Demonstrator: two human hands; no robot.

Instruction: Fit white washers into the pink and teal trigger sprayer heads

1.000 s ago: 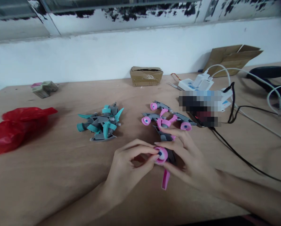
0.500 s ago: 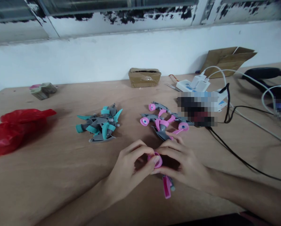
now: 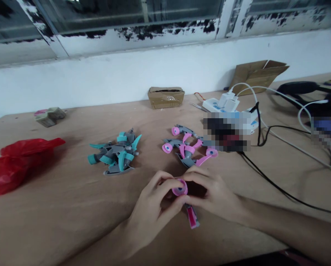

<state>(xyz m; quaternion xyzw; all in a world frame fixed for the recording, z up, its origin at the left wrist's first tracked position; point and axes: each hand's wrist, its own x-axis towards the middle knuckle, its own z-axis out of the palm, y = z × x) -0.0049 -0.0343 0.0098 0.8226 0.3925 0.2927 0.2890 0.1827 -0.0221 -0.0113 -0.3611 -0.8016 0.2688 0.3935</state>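
Observation:
A pink and grey trigger spray head (image 3: 179,190) is between my hands, its round pink collar facing up toward me. My left hand (image 3: 151,207) pinches the collar from the left, with thumb and index finger at its rim. From the right, my right hand (image 3: 213,192) grips the same spray head, fingers curled round it. The pink trigger part sticks out below my fingers, while much of the grey body is hidden. Just beyond my hands lie several pink and grey spray heads (image 3: 188,150). To the left is a pile of teal and grey spray heads (image 3: 118,153).
A red plastic bag (image 3: 18,162) lies at the left of the table (image 3: 79,214). Small cardboard box (image 3: 166,99) and power strip (image 3: 212,105) with cables stand at the back. An opened carton (image 3: 250,77) leans against the wall. A black cable (image 3: 276,188) crosses the right side.
The held spray head has turned slightly, so the inside of its collar shows more and the trigger part points differently. My left index finger has moved onto the collar. The whole view has shifted a little.

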